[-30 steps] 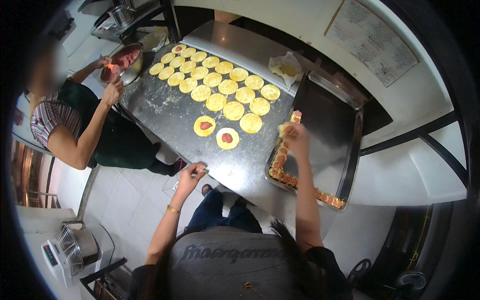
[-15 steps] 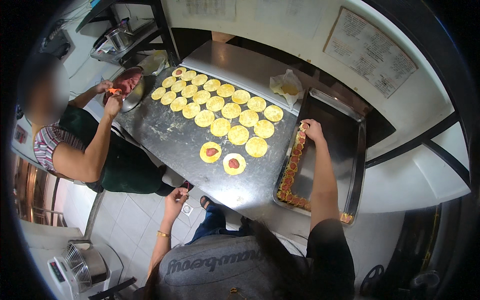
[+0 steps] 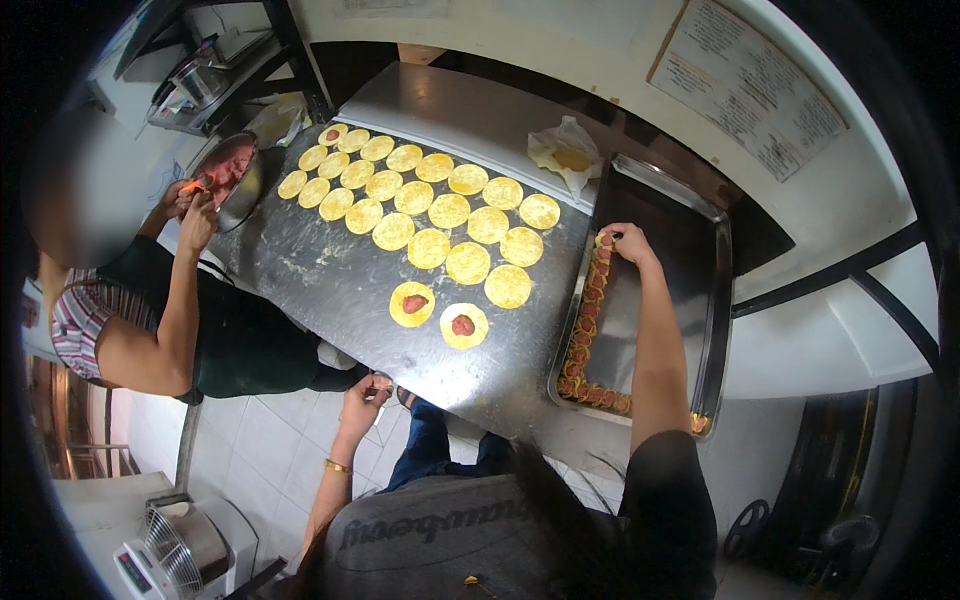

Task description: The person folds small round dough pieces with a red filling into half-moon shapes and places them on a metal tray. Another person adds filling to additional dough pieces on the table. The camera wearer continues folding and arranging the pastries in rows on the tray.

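Note:
At the far left corner of a metal tray (image 3: 721, 330), my right hand (image 3: 628, 243) pinches a filled dumpling (image 3: 605, 241) at the end of a row. The filled dumplings (image 3: 585, 325) stand close together along the tray's left side and part of its near side, reddish filling showing on top. My left hand (image 3: 362, 402) hangs off the table's near edge with its fingers curled together; whatever is in them is too small to make out. Closest to it on the table are two yellow dough rounds, each with a lump of meat filling (image 3: 463, 325).
Rows of plain yellow dough rounds (image 3: 428, 249) cover much of the steel table (image 3: 310, 265). A co-worker (image 3: 150, 330) at the left works over a metal bowl of meat filling (image 3: 232, 165). A crumpled bag (image 3: 568, 155) lies near the tray. A mixer (image 3: 185, 550) stands lower left.
The view has shifted slightly. My right hand stays at the row's far end, its fingers now farther around the dumpling there. My left hand remains off the table edge, fingers still curled.

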